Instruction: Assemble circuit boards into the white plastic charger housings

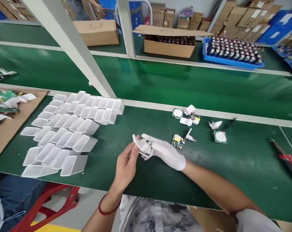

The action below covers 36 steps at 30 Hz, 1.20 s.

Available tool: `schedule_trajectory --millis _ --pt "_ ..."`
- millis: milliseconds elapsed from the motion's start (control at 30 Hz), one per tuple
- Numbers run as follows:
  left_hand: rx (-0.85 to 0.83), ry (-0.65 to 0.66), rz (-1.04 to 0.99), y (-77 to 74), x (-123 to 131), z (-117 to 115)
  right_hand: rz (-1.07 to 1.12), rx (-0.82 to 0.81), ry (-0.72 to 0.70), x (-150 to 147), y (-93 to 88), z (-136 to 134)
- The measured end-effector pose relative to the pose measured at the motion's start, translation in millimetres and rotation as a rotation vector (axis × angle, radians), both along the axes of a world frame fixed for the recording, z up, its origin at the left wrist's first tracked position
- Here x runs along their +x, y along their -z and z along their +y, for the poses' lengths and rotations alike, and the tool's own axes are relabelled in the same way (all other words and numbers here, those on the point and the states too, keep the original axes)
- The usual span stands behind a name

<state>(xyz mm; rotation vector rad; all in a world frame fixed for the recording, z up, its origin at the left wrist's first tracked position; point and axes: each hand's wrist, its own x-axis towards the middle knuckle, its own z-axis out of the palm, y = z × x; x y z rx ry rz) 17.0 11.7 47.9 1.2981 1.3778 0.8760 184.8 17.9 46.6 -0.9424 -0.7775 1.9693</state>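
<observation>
White plastic shell [143,145], glossy, pale and angular with a thin raised edge, sat just above the green counter [141,183]; bare left hand [125,165] and gloved right hand [168,154] each had a grip clamped on it.

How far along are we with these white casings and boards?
Looks done: rows of white casings are lined up at left, apparently open and empty. In hand: the left hand and gloved right hand together hold one white piece. Left: several loose circuit boards and small white parts lie beyond the hands, unassembled.
</observation>
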Motion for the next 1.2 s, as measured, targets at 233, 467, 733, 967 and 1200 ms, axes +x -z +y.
schedule_trajectory --millis 233,467,733,967,1200 --pt "0.166 0.066 0.145 -4.0 6 -5 -0.039 0.102 0.045 -6 -5.7 -3" --pt "0.315 0.089 0.270 -12.4 8 -11 0.040 0.163 0.071 -6 2.9 -8" --pt "0.098 0.002 0.121 -9.2 8 -1 -0.147 0.200 0.053 -1 8.8 -3" --pt "0.007 -0.064 0.070 -14.4 0 11 -0.550 0.528 0.061 16 -9.9 -9" --pt "0.192 0.078 -0.006 -29.8 6 -5 -0.298 0.300 0.293 11 -14.3 -7"
